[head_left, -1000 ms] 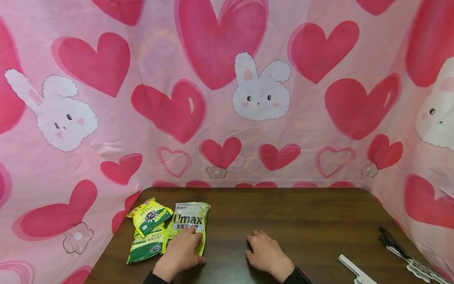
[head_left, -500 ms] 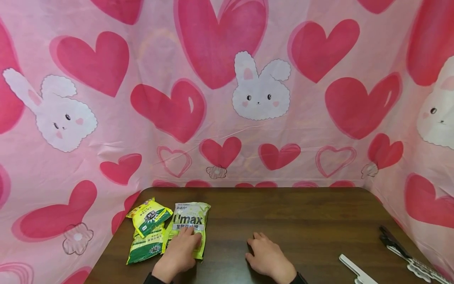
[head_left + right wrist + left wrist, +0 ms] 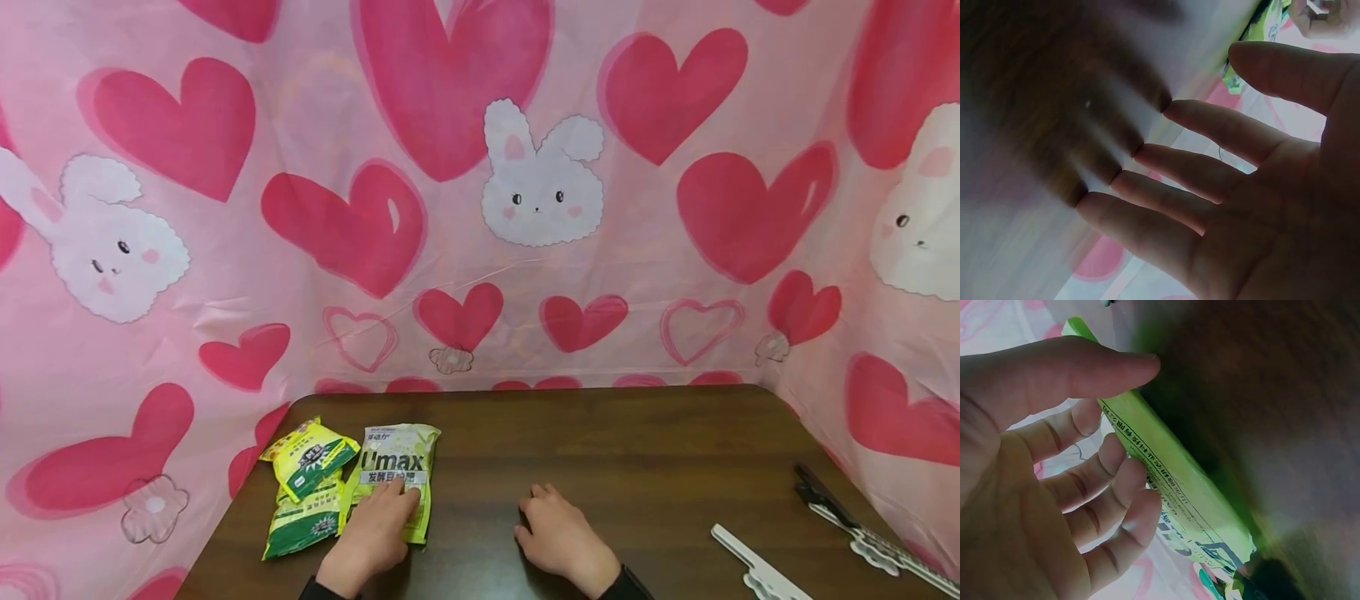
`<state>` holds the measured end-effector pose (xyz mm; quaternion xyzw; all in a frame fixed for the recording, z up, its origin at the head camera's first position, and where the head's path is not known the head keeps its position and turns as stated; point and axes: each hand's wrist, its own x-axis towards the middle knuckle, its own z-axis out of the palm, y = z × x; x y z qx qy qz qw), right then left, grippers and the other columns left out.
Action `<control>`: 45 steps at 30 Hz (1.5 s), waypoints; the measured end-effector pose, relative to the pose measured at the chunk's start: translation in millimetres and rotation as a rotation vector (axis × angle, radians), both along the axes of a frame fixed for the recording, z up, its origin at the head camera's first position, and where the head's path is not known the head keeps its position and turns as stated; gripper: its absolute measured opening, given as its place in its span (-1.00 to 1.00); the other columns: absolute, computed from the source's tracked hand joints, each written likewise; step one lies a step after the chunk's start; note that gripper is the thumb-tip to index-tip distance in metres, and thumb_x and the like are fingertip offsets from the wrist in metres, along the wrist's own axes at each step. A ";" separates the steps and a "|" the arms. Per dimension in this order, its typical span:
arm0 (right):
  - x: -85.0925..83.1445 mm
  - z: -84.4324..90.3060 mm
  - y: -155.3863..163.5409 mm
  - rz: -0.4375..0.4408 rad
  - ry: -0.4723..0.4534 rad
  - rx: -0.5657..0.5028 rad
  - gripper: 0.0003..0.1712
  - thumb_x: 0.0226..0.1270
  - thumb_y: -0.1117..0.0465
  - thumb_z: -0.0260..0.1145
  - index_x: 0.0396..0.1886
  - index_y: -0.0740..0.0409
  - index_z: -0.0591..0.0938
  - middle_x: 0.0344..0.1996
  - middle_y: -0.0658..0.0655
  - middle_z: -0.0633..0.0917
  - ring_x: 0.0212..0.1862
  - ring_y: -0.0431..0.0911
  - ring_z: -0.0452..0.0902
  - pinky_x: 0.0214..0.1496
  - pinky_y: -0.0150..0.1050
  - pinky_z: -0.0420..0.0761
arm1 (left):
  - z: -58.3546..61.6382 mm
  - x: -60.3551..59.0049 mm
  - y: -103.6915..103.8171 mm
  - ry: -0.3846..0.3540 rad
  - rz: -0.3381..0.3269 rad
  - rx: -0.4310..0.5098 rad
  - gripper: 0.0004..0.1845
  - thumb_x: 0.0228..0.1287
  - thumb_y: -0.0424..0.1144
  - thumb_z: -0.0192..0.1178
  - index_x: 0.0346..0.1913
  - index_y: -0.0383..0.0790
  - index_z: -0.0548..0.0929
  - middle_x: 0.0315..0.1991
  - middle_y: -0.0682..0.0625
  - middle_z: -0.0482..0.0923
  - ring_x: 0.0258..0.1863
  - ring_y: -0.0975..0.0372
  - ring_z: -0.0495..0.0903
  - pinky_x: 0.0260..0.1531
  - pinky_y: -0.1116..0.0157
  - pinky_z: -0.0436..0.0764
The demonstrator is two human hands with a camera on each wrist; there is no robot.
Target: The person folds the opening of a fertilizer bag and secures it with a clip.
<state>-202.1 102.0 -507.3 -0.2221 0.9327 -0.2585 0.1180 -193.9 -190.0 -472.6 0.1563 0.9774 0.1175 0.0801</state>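
Observation:
A light green and white packet marked Umax (image 3: 397, 454) lies on the left half of the brown table. My left hand (image 3: 370, 529) is over its lower part, and the fingertips seem to touch it. In the left wrist view those fingers (image 3: 1116, 500) are loosely bent and the thumb stands apart from the packet's edge. To the right, my right hand (image 3: 562, 533) rests on the table with its fingertips down. The right wrist view shows its fingers (image 3: 1191, 169) nearly straight, holding nothing. Left of the Umax packet lie two yellow and green packets, the upper one (image 3: 313, 458) overlapping the lower (image 3: 303, 521).
A white clip-like strip (image 3: 753, 562) lies at the table's right front. Beyond it, near the right edge, are a black-handled item (image 3: 825, 496) and another white scalloped piece (image 3: 873, 554). Pink heart-printed cloth (image 3: 637, 250) surrounds the brown table (image 3: 600, 433) at the back and sides.
The head view has shifted slightly. My left thumb has drawn in from the packet's right side. The right hand stays about where it was, and the packets have not moved.

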 end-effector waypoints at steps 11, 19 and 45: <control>11.9 13.6 -16.3 -0.036 -0.041 0.064 -0.51 0.50 0.14 0.39 0.24 0.41 0.64 0.39 0.56 0.43 0.43 0.56 0.24 0.14 0.56 0.40 | 3.4 -0.6 -3.6 -0.017 -0.018 0.036 -0.60 -0.08 -0.44 0.64 -0.25 -0.11 0.62 -0.31 0.00 0.42 -0.31 0.06 0.42 -0.19 -0.02 0.54; 16.6 11.6 -18.1 -0.049 -0.083 0.068 -0.40 0.52 0.11 0.36 0.35 0.46 0.55 0.44 0.60 0.34 0.48 0.58 0.13 0.19 0.58 0.34 | 9.9 -3.0 -3.9 -0.039 0.016 0.100 -0.64 -0.01 -0.40 0.62 -0.19 -0.16 0.66 -0.21 -0.08 0.53 -0.26 0.04 0.48 -0.12 -0.09 0.62; 21.1 17.0 -31.4 -0.039 -0.085 0.200 -0.35 0.52 -0.10 0.35 0.44 0.15 0.56 0.45 0.41 0.43 0.48 0.42 0.26 0.24 0.40 0.44 | 10.7 -1.0 12.4 0.292 -0.209 0.096 -0.88 0.25 -0.28 0.52 -0.28 -0.08 0.74 -0.34 0.16 0.58 -0.34 0.24 0.56 -0.21 0.08 0.63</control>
